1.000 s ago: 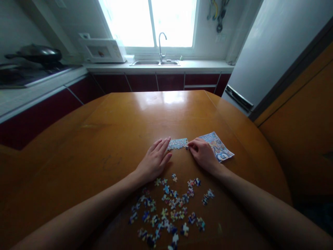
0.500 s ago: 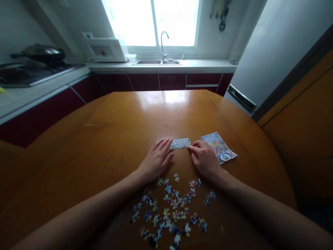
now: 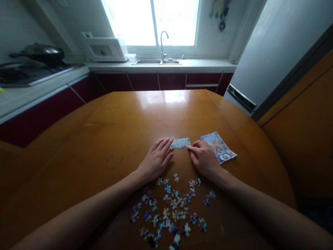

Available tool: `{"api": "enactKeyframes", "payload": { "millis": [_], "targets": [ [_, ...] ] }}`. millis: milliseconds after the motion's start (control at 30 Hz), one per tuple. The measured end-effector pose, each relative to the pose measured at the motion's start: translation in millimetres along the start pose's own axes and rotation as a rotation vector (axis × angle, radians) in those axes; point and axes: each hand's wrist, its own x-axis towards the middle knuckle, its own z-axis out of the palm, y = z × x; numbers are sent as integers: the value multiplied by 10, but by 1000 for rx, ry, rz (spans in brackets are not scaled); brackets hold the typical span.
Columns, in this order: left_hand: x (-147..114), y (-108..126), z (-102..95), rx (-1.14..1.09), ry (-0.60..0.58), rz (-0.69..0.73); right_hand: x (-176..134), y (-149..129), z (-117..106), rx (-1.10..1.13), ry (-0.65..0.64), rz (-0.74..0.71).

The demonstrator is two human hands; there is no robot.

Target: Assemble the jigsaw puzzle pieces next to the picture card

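In the head view, the left hand [image 3: 155, 159] lies with its fingers extended and gripping nothing, fingertips at the left end of the partly joined puzzle [image 3: 180, 143] on the worktop [image 3: 117, 119]. The right hand [image 3: 205, 158] has its fingertips drawn together at the puzzle's lower right corner; whether they pinch a piece, I cannot tell. Loose pieces [image 3: 168, 189] lie scattered nearer the person, and a printed sheet [image 3: 222, 149] sits just beside the right hand.
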Motion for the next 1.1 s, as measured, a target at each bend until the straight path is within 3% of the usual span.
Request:
{"api": "enactKeyframes", "payload": {
  "millis": [1100],
  "targets": [
    [7,-26,15,32,0,23,-10,-44,-50,-136,-37,5]
  ]
}}
